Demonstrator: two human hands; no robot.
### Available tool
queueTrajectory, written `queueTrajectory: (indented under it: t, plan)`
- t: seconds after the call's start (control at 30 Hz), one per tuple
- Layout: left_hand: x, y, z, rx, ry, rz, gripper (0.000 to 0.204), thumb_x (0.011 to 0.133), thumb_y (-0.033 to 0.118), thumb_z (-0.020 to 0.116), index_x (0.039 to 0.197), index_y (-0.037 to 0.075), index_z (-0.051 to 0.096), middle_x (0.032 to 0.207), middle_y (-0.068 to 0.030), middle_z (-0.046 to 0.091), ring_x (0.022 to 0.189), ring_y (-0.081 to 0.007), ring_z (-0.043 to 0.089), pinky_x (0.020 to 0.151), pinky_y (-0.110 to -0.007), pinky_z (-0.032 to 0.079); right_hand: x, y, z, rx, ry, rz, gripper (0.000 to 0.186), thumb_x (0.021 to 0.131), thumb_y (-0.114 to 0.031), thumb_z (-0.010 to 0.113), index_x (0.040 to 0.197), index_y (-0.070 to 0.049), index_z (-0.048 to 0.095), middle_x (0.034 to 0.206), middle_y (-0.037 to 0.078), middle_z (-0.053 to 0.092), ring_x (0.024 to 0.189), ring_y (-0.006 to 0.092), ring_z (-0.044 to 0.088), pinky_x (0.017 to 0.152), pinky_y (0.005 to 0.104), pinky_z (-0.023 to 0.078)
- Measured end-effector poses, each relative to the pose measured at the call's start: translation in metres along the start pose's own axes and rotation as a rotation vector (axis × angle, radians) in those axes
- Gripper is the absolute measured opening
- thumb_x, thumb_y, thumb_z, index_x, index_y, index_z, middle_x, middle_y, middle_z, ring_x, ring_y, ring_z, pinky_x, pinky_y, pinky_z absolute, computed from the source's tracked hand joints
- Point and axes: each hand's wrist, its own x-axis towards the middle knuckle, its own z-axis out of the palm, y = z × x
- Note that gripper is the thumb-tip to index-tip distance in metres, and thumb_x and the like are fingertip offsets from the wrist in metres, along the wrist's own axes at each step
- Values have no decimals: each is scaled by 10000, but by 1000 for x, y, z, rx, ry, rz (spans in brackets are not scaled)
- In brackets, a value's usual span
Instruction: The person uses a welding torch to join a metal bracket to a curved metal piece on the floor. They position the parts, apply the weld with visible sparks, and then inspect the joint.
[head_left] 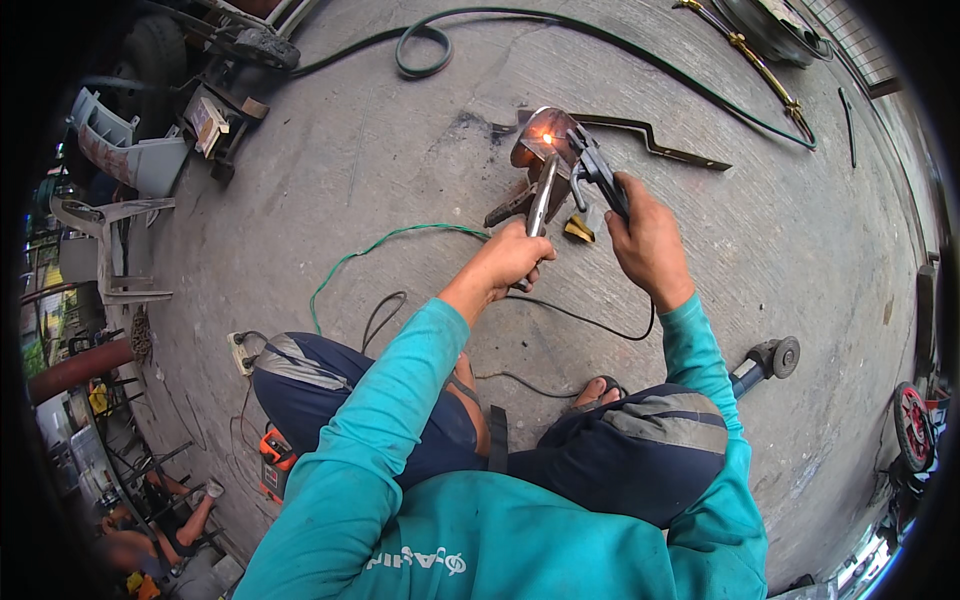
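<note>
Left hand (515,255): fingers closed around the grip of a metal tool (541,200), whose shaft points up and away to the workpiece (535,145).

Right hand (648,235): fingers closed around the handle of an electrode holder (597,170); its tip meets the workpiece at a bright orange spark (547,139).

Workpiece: curved rusty metal part, standing on the concrete floor (400,150) just ahead of both hands, scorch marks beside it.

Bracket (660,140): long bent metal strip, on the floor just behind the workpiece.

Yellow piece (579,231): small, on the floor between the hands.

Green wire (370,250): runs across the floor left of the left hand.

Black cable (590,320): loops from below the right hand toward the knees.

Hose (425,50): dark green, coiled at the far side, well apart.

Angle grinder (765,362): lying on the floor beside the right knee.

Grey plastic chair (115,245): far left, on its side.
</note>
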Motion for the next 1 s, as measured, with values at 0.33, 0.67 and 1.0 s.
queueTrajectory:
  t: [0.33,0.67,1.0]
  plan:
    - [0,0,0,-12,-2,-1,474,921,132,653,1338,-20,488,841,-33,563,618,-109,555,499,-312,469,4,1,5,-32,-96,94,503,927,-105,675,1398,-8,527,1095,306,702,1017,495,680,876,547,522]
    - [-4,4,4,-33,51,23,238,888,126,693,1049,15,558,773,-56,565,593,-153,566,483,-349,467,2,4,7,-4,-94,72,506,915,-70,683,1389,-4,518,1093,311,698,1021,503,677,873,551,523]
    - [0,-4,5,-38,31,29,304,892,126,689,1112,4,517,789,-70,560,599,-161,571,491,-357,478,-1,5,10,-16,-84,86,497,919,-91,671,1387,-12,523,1087,306,701,1009,503,677,872,558,525]
